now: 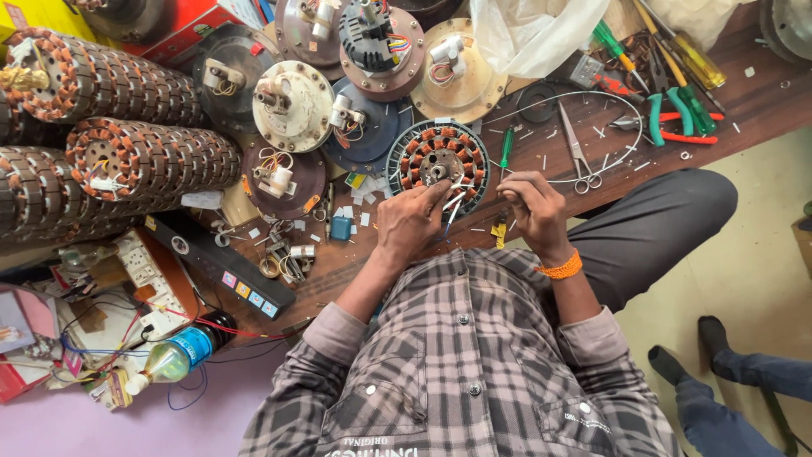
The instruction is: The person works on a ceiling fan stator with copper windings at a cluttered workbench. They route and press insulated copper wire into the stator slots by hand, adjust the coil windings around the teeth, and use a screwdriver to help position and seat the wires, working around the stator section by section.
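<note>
Head view: both hands [412,222] [533,211] apparently pinch thin wires by wound stator [438,162].

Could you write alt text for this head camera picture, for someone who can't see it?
Seen from above, a person in a checked shirt works with both hands, left hand and right hand, on the thin wires of a round copper-wound motor stator on a cluttered wooden workbench. Stacked stators, scissors and green-handled pliers lie around.
</note>
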